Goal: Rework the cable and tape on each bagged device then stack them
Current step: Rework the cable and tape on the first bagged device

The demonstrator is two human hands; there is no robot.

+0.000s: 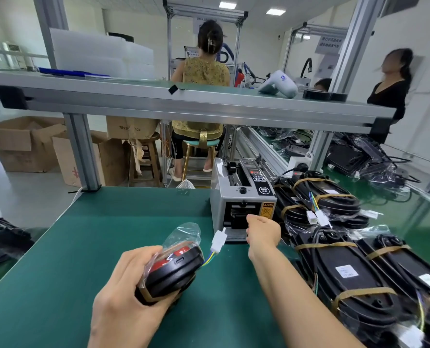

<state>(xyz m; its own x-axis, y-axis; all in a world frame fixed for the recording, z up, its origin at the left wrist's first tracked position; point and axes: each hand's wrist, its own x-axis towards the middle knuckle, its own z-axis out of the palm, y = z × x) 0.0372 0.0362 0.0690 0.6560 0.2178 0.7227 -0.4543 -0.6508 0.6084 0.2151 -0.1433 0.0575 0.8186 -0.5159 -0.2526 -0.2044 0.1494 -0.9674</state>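
Your left hand (131, 290) is nearest, fingers and thumb curled round a bagged device (173, 270), black with a red patch, held over the green bench (88, 242). Brown tape (146, 293) bands the end of it that sits in your palm. Loose clear bag (183, 231) sticks up off the far end, and a short run of coloured wires leads from there to a white connector (219, 240) hanging free just right of it.

Your right hand (262, 231) reaches forward to the mouth of the tape dispenser (242, 197), the grey machine standing at the back of the bench. Its fingers are curled at the slot; you cannot tell from here whether they pinch a strip of tape or nothing at all.

To your right, more bagged devices (347, 272) lie packed side by side, each bound with brown tape bands and a coiled black cable, some with white connectors poking out. Further back, beyond the dispenser, another heap of bagged units (359, 156) lies on the conveyor line
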